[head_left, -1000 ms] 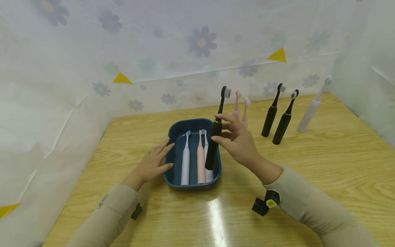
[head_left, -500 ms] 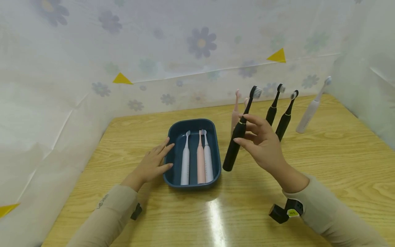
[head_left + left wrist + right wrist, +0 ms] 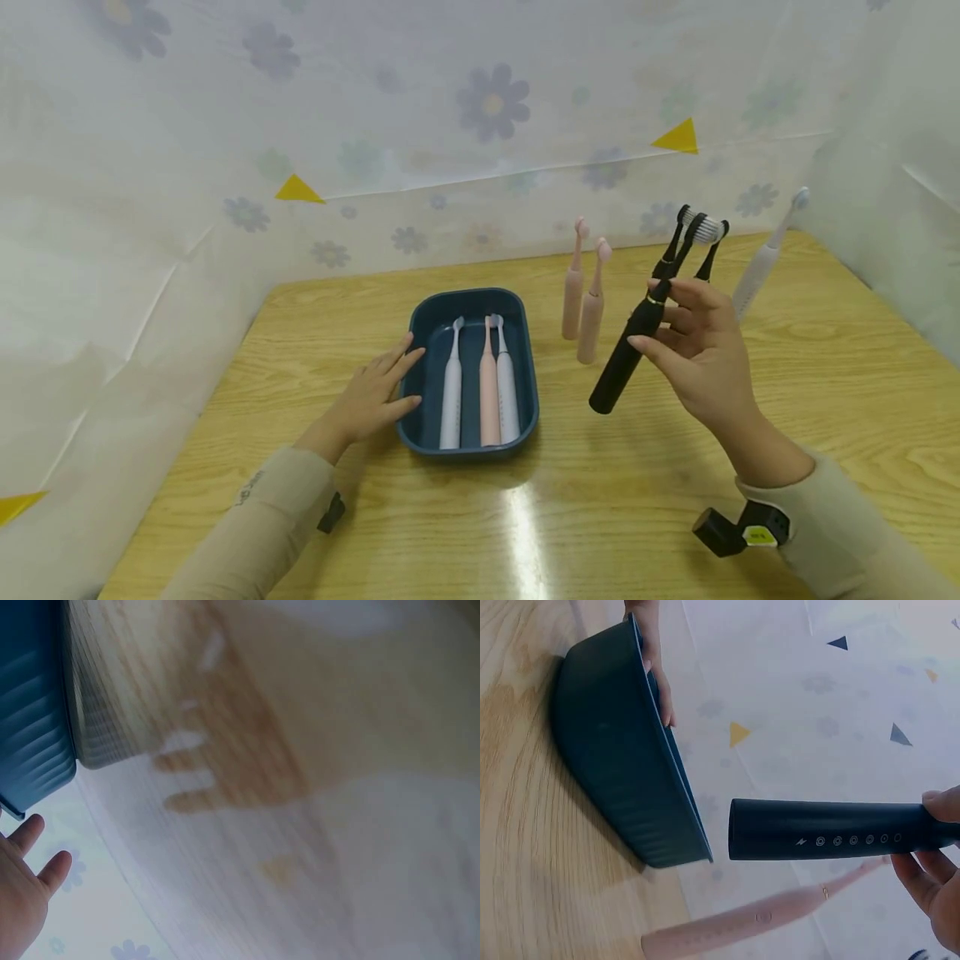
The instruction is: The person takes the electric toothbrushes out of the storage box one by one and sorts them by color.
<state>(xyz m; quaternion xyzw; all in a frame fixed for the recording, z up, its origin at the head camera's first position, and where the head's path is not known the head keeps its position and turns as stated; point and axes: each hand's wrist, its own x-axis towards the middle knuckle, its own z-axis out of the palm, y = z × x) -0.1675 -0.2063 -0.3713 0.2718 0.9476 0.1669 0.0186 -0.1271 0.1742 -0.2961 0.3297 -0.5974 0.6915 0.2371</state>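
Note:
My right hand (image 3: 705, 358) pinches a black electric toothbrush (image 3: 626, 354) between thumb and fingers, brush head up and base tilted down to the left. In the right wrist view, a row of small symbols runs along the black handle (image 3: 832, 829). My left hand (image 3: 371, 400) rests with spread fingers on the left rim of a dark blue basin (image 3: 467, 455). Inside the basin lie a white toothbrush (image 3: 451, 400) on the left, and a pink toothbrush (image 3: 489, 396) beside another white toothbrush (image 3: 507, 396) on the right.
Two pink toothbrushes (image 3: 591, 325) stand upright right of the basin. Behind my right hand, two black toothbrushes (image 3: 667, 258) are partly hidden. A white toothbrush (image 3: 757, 271) stands at the far right of the wooden table (image 3: 315, 325). A flowered sheet (image 3: 420, 125) forms the back wall.
My right hand has carried the black toothbrush rightward, from over the basin to the space in front of the standing black ones. My left hand has stayed at the rim.

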